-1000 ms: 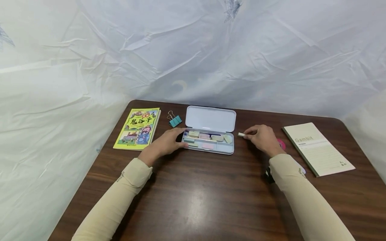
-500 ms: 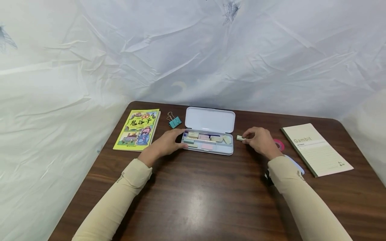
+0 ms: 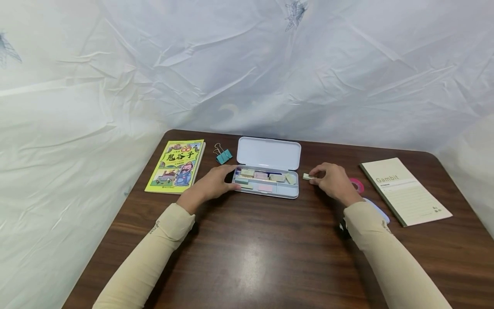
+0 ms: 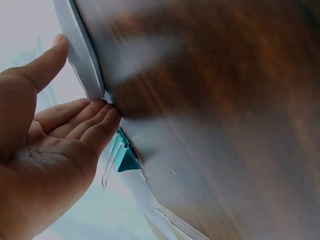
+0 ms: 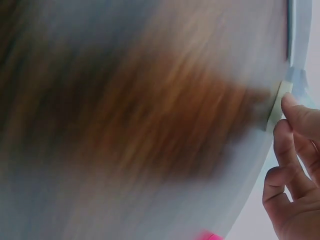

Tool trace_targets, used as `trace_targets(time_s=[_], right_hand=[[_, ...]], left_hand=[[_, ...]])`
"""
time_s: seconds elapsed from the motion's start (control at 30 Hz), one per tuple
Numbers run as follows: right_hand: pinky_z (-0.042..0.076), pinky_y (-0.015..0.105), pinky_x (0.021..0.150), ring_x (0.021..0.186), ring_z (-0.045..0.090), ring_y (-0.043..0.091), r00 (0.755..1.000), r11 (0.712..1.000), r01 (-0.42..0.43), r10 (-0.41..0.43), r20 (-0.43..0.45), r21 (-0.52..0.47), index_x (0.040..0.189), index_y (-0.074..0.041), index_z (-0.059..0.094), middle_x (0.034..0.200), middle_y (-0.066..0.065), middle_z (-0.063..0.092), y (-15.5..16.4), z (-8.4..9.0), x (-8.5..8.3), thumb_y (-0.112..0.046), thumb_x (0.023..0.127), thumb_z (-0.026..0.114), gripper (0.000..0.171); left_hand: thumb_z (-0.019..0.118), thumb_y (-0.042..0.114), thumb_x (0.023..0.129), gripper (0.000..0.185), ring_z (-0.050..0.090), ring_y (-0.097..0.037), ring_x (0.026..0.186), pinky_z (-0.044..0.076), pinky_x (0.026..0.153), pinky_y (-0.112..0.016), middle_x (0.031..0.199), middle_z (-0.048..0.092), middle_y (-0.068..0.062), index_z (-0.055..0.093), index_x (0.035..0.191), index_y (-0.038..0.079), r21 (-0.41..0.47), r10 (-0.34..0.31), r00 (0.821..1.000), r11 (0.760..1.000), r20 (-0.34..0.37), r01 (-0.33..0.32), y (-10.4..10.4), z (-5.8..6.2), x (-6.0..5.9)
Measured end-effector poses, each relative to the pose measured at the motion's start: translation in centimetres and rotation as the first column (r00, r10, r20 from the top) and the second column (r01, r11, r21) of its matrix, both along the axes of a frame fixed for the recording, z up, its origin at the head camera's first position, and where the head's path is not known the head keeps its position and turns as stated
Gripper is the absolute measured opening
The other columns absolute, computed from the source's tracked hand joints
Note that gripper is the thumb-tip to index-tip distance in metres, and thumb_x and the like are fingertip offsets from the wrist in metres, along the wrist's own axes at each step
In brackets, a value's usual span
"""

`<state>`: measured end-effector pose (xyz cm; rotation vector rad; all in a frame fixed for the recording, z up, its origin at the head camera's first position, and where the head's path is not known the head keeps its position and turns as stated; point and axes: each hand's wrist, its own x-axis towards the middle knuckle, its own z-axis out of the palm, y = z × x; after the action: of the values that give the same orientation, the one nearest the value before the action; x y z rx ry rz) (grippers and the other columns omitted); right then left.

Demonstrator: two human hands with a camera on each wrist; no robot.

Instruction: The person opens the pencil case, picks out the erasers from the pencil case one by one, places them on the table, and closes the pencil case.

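On the table (image 3: 251, 240), the right hand (image 3: 333, 182) pinched a small eraser (image 3: 307, 176) at its nine o'clock fingertips. The left hand (image 3: 212, 183) lay flat-fingered against the box (image 3: 266, 195).

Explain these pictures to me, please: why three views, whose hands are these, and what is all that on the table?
No machine: a person wears one camera on the head and one on each wrist. The head view looks down on a brown table. The left hand rests straight-fingered against the end of an open pencil case of small pastel blocks. The right hand pinches one pale block beside the case. Around lie a yellow book, a teal binder clip, a pink tape roll and a notebook. The wrist views show each hand close up, blurred.
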<state>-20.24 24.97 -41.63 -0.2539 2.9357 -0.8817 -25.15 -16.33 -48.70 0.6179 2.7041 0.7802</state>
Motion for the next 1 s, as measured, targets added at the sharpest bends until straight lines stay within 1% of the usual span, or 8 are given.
trace_targets(time_s=[0.13, 0.33, 0.47, 0.53, 0.67, 0.77, 0.8, 1.0], right_hand=[[0.059, 0.052, 0.094, 0.103, 0.070, 0.035, 0.999, 0.999, 0.009, -0.010, -0.035, -0.038, 0.118, -0.001, 0.087, 0.128, 0.023, 0.081, -1.1, 0.2, 0.4, -0.015, 0.105, 0.085, 0.019], [0.064, 0.053, 0.094, 0.104, 0.073, 0.034, 1.000, 0.998, 0.004, -0.006, -0.030, -0.062, 0.123, -0.002, 0.088, 0.130, 0.022, 0.081, -3.6, 0.4, 0.9, -0.018, 0.106, 0.084, 0.023], [0.065, 0.061, 0.102, 0.112, 0.075, 0.037, 1.000, 1.000, 0.003, -0.003, -0.017, 0.006, 0.127, -0.002, 0.087, 0.132, 0.022, 0.082, -5.0, 0.5, 1.1, -0.021, 0.105, 0.085, 0.029], [0.066, 0.062, 0.100, 0.112, 0.076, 0.037, 1.000, 0.999, 0.002, -0.002, -0.010, 0.043, 0.129, -0.002, 0.086, 0.133, 0.023, 0.082, -5.5, 0.5, 1.2, -0.021, 0.105, 0.084, 0.031], [0.067, 0.063, 0.098, 0.115, 0.078, 0.039, 1.000, 0.995, 0.009, -0.010, 0.011, 0.102, 0.132, -0.002, 0.085, 0.135, 0.024, 0.081, -6.2, 0.7, 1.0, -0.022, 0.106, 0.083, 0.033], [0.067, 0.065, 0.098, 0.120, 0.078, 0.040, 0.999, 0.989, 0.015, -0.020, 0.030, 0.149, 0.134, -0.003, 0.085, 0.138, 0.024, 0.081, -6.6, 0.8, 0.8, -0.023, 0.108, 0.081, 0.033], [0.067, 0.065, 0.097, 0.119, 0.078, 0.040, 0.999, 0.986, 0.014, -0.020, 0.036, 0.166, 0.134, -0.003, 0.085, 0.138, 0.024, 0.081, -6.7, 0.9, 0.7, -0.023, 0.108, 0.080, 0.033], [0.068, 0.063, 0.086, 0.103, 0.081, 0.036, 0.999, 0.970, 0.010, -0.020, 0.036, 0.244, 0.129, -0.004, 0.087, 0.129, 0.021, 0.085, -7.6, 1.5, 0.6, -0.024, 0.108, 0.078, 0.030]], left_hand=[[0.085, 0.051, 0.105, 0.087, 0.052, -0.033, 0.166, 0.045, 0.137, -0.055, 0.175, 0.056, -0.011, 0.049, 0.175, 0.016, 0.008, -0.003, 1.000, 1.000, -0.004, 0.003, 0.0, -0.1, 0.0], [0.085, 0.049, 0.105, 0.086, 0.052, -0.031, 0.165, 0.046, 0.136, -0.054, 0.175, 0.057, -0.009, 0.048, 0.176, 0.016, -0.003, 0.001, 1.000, 1.000, 0.010, -0.001, 0.2, 0.1, 0.0], [0.086, 0.046, 0.105, 0.085, 0.053, -0.031, 0.164, 0.046, 0.136, -0.054, 0.174, 0.058, -0.009, 0.050, 0.175, 0.015, 0.006, 0.006, 1.000, 1.000, 0.011, -0.006, 0.3, 0.5, 0.2], [0.086, 0.046, 0.104, 0.084, 0.054, -0.031, 0.163, 0.046, 0.136, -0.055, 0.173, 0.059, -0.010, 0.051, 0.174, 0.014, 0.017, 0.005, 1.000, 1.000, 0.008, -0.005, 0.4, 0.9, 0.5], [0.085, 0.046, 0.105, 0.084, 0.054, -0.035, 0.163, 0.044, 0.136, -0.056, 0.173, 0.058, -0.014, 0.051, 0.174, 0.012, 0.023, -0.004, 1.000, 1.000, 0.013, 0.004, 0.7, 2.7, 1.6], [0.085, 0.046, 0.105, 0.085, 0.053, -0.036, 0.164, 0.044, 0.136, -0.057, 0.174, 0.058, -0.014, 0.049, 0.175, 0.012, 0.023, 0.000, 1.000, 1.000, 0.018, 0.000, 0.8, 3.1, 2.0], [0.086, 0.046, 0.105, 0.085, 0.053, -0.037, 0.164, 0.044, 0.136, -0.059, 0.174, 0.058, -0.013, 0.050, 0.175, 0.013, 0.033, 0.012, 1.000, 0.999, 0.028, -0.013, 0.7, 2.8, 1.7], [0.084, 0.044, 0.107, 0.083, 0.050, -0.039, 0.166, 0.042, 0.138, -0.057, 0.176, 0.055, -0.018, 0.049, 0.174, 0.010, 0.037, -0.001, 0.999, 0.999, 0.053, -0.001, 1.0, 4.6, 2.6]])
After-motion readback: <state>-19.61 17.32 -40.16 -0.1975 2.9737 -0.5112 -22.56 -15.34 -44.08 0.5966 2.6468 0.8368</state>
